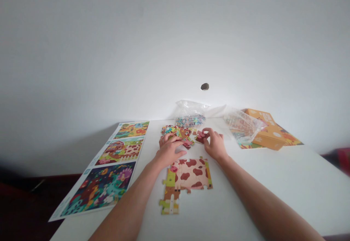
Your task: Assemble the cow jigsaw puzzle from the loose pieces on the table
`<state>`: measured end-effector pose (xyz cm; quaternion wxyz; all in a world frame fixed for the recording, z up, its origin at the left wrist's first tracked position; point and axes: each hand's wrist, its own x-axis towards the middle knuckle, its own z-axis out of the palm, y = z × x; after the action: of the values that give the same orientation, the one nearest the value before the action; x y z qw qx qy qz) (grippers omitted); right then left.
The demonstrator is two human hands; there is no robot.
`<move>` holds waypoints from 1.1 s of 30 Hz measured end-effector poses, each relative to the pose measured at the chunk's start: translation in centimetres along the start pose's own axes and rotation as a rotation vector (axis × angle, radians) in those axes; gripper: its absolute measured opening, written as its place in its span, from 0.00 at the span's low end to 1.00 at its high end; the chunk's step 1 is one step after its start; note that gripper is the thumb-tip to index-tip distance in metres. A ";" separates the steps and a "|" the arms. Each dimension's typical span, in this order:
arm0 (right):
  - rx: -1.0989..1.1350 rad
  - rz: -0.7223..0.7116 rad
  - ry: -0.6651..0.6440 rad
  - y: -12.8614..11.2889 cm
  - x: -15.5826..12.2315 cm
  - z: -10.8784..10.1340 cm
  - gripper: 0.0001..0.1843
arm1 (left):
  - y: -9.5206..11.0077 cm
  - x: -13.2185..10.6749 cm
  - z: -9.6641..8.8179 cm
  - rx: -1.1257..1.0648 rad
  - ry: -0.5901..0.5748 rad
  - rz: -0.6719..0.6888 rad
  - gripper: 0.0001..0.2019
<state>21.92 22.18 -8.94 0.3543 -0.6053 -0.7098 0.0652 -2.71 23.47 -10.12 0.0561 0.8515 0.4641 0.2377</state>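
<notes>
My left hand (170, 150) lies with fingers and thumb apart on the near left edge of a heap of loose jigsaw pieces (179, 131). To its right, my right hand (215, 144) has thumb and index finger curled at the edge of a dark red and pink jigsaw piece (200, 136), which looks pinched between them. Nearer to me, between my forearms, lies a partly joined jigsaw section (193, 174) picturing a brown-spotted cow, with a grass and white-fence strip running down its left side. My fingers cover some of the loose pieces.
A picture sheet (109, 160) with three scenes lies along the table's left side. Behind the heap, against the wall, a clear bag (190, 115) holds more pieces. At the back right, another clear bag (243, 124) leans over an orange box (266, 128). The wall has a hole (205, 86).
</notes>
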 end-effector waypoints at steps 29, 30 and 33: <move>0.490 -0.113 -0.014 -2.0 -1.3 0.8 0.19 | 0.7 0.7 -0.4 -0.143 0.388 0.207 0.10; 0.493 -0.115 -0.018 -2.0 -1.3 0.8 0.19 | 0.7 0.7 -0.4 -0.145 0.387 0.206 0.10; 0.503 -0.125 -0.016 -2.0 -1.2 0.8 0.20 | 0.8 0.7 -0.5 -0.151 0.385 0.209 0.10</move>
<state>19.91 20.81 -9.01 0.4916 -0.4525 -0.7101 0.2222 -1.99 23.51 -9.13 0.0049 0.8272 0.3564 0.4343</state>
